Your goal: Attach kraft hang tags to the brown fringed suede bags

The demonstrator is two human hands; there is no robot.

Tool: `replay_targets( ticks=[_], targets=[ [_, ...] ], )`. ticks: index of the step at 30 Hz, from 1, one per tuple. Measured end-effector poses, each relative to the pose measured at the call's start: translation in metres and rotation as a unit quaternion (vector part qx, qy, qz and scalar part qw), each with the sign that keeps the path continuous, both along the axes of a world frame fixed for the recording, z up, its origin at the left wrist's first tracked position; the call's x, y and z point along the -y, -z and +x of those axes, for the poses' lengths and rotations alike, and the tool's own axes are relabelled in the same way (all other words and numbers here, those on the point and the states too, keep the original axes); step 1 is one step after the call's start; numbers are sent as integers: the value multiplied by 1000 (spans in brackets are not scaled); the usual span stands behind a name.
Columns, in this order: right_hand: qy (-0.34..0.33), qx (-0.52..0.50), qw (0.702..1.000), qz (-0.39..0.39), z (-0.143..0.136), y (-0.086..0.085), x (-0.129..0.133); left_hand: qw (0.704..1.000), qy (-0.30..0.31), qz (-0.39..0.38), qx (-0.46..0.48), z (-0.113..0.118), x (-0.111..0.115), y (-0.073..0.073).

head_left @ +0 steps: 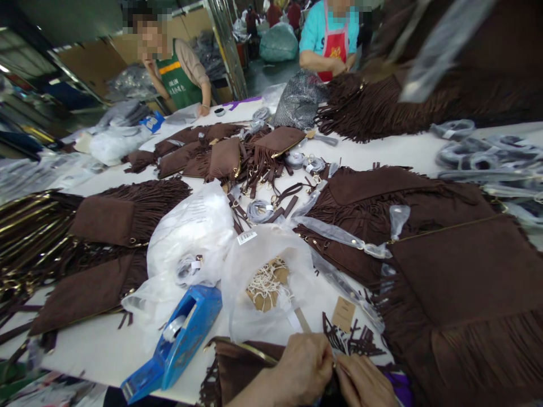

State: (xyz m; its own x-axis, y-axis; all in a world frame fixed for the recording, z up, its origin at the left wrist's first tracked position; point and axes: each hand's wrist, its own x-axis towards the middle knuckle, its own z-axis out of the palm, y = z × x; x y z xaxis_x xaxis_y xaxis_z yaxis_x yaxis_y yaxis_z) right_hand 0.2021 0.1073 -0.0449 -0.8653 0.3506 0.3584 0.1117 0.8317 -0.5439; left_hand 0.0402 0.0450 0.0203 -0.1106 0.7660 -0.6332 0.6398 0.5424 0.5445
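At the bottom of the head view, my left hand [299,364] and my right hand [365,380] meet with fingers pinched together. Whatever small thing lies between the fingertips is hidden. Under my left hand is a brown fringed pouch [237,370] with a gold zipper along its top edge. A brown card tag [343,314] with white string lies just beyond my right hand, beside dark fringe strips [365,341]. Ahead of my hands stands an open white plastic bag [237,282] holding card tags with white strings [268,285].
Left of my hands sits a blue tape dispenser [182,333]. Large brown fringed bags [466,277] are piled at right, brown pouches [104,220] at left. Wrapped straps [483,152] lie far right. Two people stand across the white table [99,353].
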Motion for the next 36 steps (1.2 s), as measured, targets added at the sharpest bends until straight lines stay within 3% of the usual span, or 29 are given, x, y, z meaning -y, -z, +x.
replay_targets(
  ticks=[7, 12, 16, 20, 25, 28, 30, 33, 36],
  targets=[
    [26, -14, 999, -15, -6, -6, 1, 997, -65, 27, 29, 3, 6, 5],
    [37, 1, 997, -66, -6, -12, 1, 989, -127, 57, 55, 2, 9, 7],
    [71, 20, 994, -77, -1, -10, 0, 964, -218, 105, 113, 0, 14, 16],
    [57, -2, 997, -54, -12, -21, -6, 923, -301, 143, 191, 2, 17, 25],
    [58, 26, 997, -45, -38, -34, -13, 907, -343, 179, 164, 4, 17, 28],
    [53, 90, 987, -120, -45, -37, -17, 899, -364, 183, 162, 5, 15, 27],
    [59, 103, 970, -211, -48, -37, -20, 890, -379, 187, 170, 6, 14, 28],
    [90, 81, 906, -406, -54, -37, -27, 875, -400, 188, 199, 6, 12, 30],
    [145, 69, 845, -509, -59, -33, -34, 871, -390, 158, 253, 2, 7, 30]
  ],
)
